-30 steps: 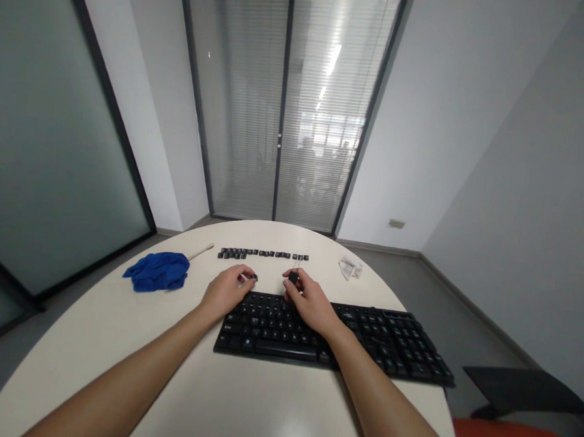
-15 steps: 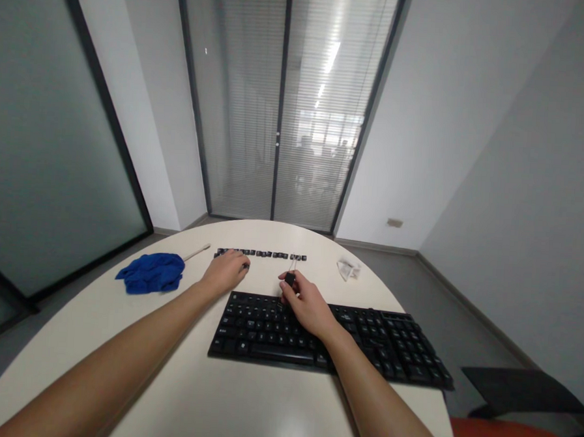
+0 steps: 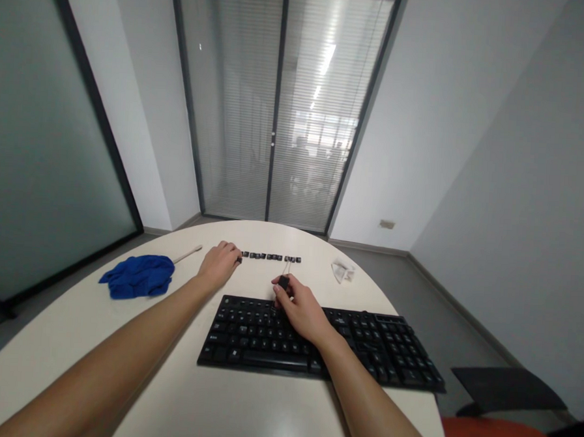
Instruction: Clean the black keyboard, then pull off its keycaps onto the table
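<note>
My left hand (image 3: 220, 265) is at the left end of a row of loose black keycaps (image 3: 274, 257), covering part of it. Its fingers are closed on a dark keycap (image 3: 239, 260), held just over the table. In my right hand (image 3: 301, 305) is a keycap puller with a black handle (image 3: 283, 282), pinched between thumb and fingers. The puller's thin wires (image 3: 286, 266) point away from me, toward the row. Beneath the right hand and wrist lies a black keyboard (image 3: 275, 360), partly hidden by them.
A crumpled blue cloth (image 3: 139, 276) lies on the left of the round table (image 3: 223, 404), with a thin light-coloured stick (image 3: 188, 253) beside it. Small clear plastic bags (image 3: 342, 271) rest at the right. Off the table's right edge stands an orange and black chair (image 3: 501, 431).
My left hand has shifted left and turned slightly along the keycap row, keeping the keycap at its fingertips. The right hand still holds the puller over the keyboard. The whole view has shifted a little.
</note>
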Motion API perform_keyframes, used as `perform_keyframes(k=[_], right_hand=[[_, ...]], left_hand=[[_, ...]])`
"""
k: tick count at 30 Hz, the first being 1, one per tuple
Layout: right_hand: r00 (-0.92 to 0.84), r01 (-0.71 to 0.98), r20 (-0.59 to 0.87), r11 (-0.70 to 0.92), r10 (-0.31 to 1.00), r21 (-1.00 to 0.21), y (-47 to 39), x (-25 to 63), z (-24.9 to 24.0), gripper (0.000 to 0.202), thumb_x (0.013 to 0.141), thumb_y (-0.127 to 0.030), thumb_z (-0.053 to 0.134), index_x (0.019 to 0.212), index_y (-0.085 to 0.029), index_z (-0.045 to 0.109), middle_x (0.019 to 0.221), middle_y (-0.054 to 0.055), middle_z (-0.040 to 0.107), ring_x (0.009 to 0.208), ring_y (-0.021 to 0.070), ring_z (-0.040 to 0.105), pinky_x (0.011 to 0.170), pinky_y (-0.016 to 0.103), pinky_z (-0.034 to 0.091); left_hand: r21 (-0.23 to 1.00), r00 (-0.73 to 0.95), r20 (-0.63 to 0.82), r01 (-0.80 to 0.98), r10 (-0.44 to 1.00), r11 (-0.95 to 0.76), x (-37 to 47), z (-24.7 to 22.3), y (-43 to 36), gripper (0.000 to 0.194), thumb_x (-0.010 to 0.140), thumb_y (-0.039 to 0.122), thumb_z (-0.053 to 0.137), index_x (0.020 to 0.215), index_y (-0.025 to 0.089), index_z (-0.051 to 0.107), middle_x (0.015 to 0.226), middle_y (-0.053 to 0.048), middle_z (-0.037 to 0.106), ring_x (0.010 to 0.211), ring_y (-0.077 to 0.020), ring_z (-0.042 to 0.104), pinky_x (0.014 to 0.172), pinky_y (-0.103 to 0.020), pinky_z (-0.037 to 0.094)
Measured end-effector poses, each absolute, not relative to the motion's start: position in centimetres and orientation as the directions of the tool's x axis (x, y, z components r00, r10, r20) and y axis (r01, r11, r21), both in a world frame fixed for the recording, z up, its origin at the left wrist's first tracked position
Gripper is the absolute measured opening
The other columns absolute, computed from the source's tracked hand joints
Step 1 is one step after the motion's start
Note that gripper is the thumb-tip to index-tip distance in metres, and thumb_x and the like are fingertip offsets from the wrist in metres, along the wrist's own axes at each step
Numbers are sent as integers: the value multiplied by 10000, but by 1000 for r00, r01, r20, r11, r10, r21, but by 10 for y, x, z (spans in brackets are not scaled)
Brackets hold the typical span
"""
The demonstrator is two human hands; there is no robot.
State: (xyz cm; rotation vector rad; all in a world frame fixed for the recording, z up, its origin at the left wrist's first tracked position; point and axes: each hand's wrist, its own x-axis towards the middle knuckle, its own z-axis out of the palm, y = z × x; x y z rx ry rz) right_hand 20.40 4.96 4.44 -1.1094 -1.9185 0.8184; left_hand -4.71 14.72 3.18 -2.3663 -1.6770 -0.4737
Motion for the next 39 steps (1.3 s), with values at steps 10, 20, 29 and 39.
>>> perform_keyframes(k=[10, 20, 29, 39], right_hand=[[-333, 427, 299, 426, 894, -798, 50, 205, 44, 227, 966, -391, 459, 1057, -217, 573, 736, 0, 649, 686, 155, 603, 643, 262, 440], [-333, 430, 298, 425, 895, -797, 50, 205, 43, 251, 973, -416, 442, 1012, -215, 587, 730, -3, 648, 690, 153, 600, 626, 250, 428], [-332, 438, 309, 436, 891, -786, 50, 204, 44, 316, 977, -453, 419, 931, -201, 603, 703, -3, 641, 675, 155, 599, 644, 258, 434], [-259, 485, 353, 437, 899, -757, 48, 209, 58, 354, 961, -446, 444, 930, -177, 672, 802, 37, 674, 756, 176, 621, 698, 278, 468]], left_hand=[[-21, 250, 369, 965, 895, -260, -41, 30, 152, 187, 898, 240, 524, 991, 214, 685, 1087, -102, 637, 1082, -290, 501, 864, -391, 436], [-2, 206, 361, 976, 909, -220, -37, 36, 144, 205, 886, 199, 522, 1041, 200, 656, 1129, -108, 614, 1091, -281, 507, 858, -381, 455], [270, 119, 366, 936, 923, -227, -8, 35, 90, 239, 890, 278, 515, 1091, 179, 596, 1132, -88, 625, 1056, -261, 565, 886, -372, 476], [380, 384, 302, 791, 873, -480, 5, 36, 27, 270, 919, 369, 518, 1128, 239, 629, 1091, -61, 647, 1034, -244, 569, 930, -386, 443]])
